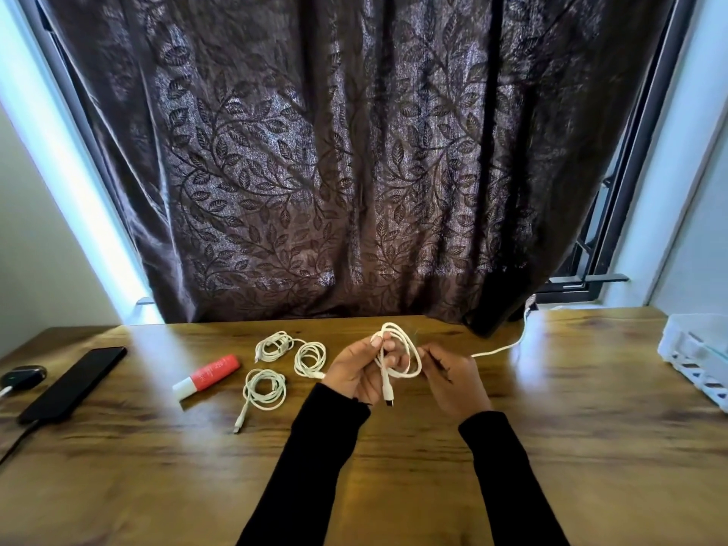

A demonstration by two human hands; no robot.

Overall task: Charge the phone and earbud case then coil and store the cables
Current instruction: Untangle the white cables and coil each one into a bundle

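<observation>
My left hand [356, 368] grips a partly coiled white cable [409, 348] above the middle of the wooden table [394, 466]; its plug end hangs down below the hand. My right hand [453, 378] pinches the same cable at the loop's right side, and the rest of the cable trails right toward the curtain. Three coiled white cables [266, 390] [273, 344] [311, 358] lie on the table left of my hands. At the far left lie a black phone [75, 382] with a dark cord at its near end and a dark earbud case [23, 376] with a white plug.
A red and white tube [208, 376] lies between the phone and the coils. A white plastic basket [697, 356] stands at the table's right edge. A dark leaf-patterned curtain [354, 171] hangs behind the table's far edge.
</observation>
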